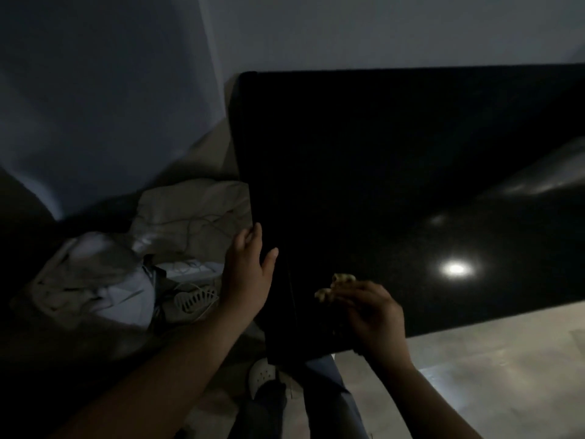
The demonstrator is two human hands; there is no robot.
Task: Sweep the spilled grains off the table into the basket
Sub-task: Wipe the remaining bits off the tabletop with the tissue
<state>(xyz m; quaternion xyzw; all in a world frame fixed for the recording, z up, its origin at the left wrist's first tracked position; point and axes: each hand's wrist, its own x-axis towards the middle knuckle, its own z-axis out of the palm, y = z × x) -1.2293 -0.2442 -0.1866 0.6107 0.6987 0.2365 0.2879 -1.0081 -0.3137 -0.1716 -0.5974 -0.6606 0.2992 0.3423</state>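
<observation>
A small pale yellow clump of grains (335, 285) lies on the glossy black table (395, 172) near its front left corner. My right hand (373, 312) hovers just behind the grains, blurred, with loosely bent fingers whose tips touch the clump. My left hand (248, 274) rests against the table's left edge with relaxed fingers, its thumb over the tabletop, and holds nothing. A pale slotted object (194, 299), possibly the basket, lies on the floor left of the table; the dim light makes this uncertain.
Crumpled pale cloths (104, 274) and thin cords (202, 226) cover the floor left of the table. A white shoe (262, 375) and dark trouser legs show below the table corner. A lamp's reflection (456, 268) glares on the tabletop. Grey walls stand behind.
</observation>
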